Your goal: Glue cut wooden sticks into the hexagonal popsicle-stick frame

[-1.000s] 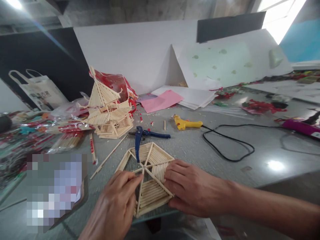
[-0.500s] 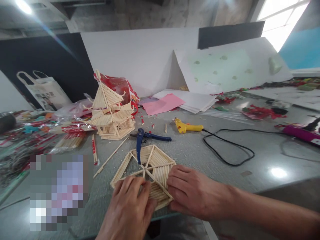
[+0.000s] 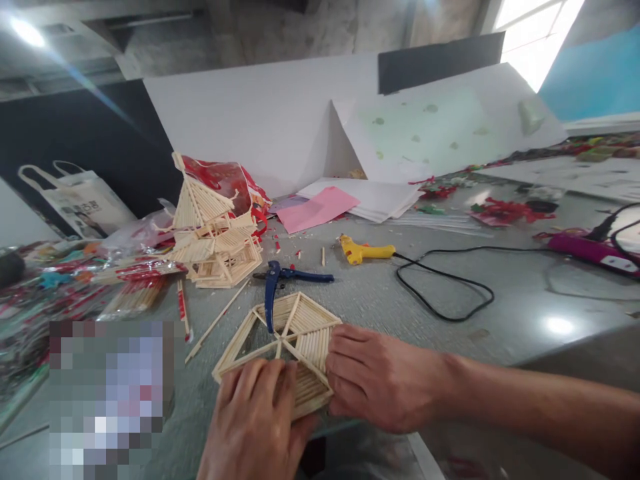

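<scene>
A six-sided frame of thin wooden sticks (image 3: pixel 314 316) lies near the front edge of the table, spokes meeting at its middle. Some of its sections are filled with rows of sticks; others are open. My left hand (image 3: pixel 257 413) is closed over the near left edge, fingers curled. The right edge is gripped by my right hand (image 3: pixel 373 377), whose fingertips are partly hidden. A blue hand cutter (image 3: pixel 271 290) rests just behind, one handle reaching over the frame. Behind it on the left stands a tiered stick pavilion (image 3: pixel 203 200) with a pointed roof.
A yellow glue gun (image 3: pixel 367 252) lies behind on the right, its black cord (image 3: pixel 450 313) looping towards a purple power strip (image 3: pixel 593 253). Pink paper (image 3: pixel 320 208) and white sheets lie at the back. Bagged sticks (image 3: pixel 133 297) and a loose stick (image 3: pixel 217 320) are at left.
The view has shifted slightly, so most things appear further left. Both hands keep their hold on the stick frame, with little other movement.
</scene>
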Tool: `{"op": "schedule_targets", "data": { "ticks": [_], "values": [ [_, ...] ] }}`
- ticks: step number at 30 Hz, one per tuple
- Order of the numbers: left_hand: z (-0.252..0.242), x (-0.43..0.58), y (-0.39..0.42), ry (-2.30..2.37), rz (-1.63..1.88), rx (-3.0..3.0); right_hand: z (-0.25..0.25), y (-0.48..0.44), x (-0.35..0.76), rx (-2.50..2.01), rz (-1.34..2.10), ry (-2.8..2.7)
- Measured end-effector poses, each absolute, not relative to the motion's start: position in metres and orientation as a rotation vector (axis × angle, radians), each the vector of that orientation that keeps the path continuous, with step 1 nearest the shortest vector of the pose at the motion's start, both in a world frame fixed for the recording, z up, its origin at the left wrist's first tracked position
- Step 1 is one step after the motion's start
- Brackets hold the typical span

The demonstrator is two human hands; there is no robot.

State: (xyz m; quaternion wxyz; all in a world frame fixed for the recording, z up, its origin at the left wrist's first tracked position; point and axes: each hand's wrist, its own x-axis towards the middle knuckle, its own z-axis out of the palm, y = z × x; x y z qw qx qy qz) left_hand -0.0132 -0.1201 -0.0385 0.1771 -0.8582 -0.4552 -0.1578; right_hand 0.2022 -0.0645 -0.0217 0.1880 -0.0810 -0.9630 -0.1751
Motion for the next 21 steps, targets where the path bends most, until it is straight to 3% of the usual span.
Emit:
{"op": "schedule_targets", "data": {
  "ticks": [8, 12, 17, 21],
  "values": [
    [0.000, -0.038, -0.114, -1.147, -0.637, -2.264, 0.053, -0.068, 0.184, -0.220, -0.534, -2.484],
    [0.043, -0.061, -0.095, -1.786, -0.877, -2.267, 0.070, -0.074, 0.193, -0.388, -0.402, -2.254],
    [0.059, -0.074, -0.071, -2.246, -1.710, -2.347, 0.052, -0.069, 0.196, -0.528, -0.149, -2.159],
    [0.056, -0.073, -0.065, -2.359, -2.069, -2.225, 0.032, -0.051, 0.178, -0.616, 0.128, -2.269]
  ]
}}
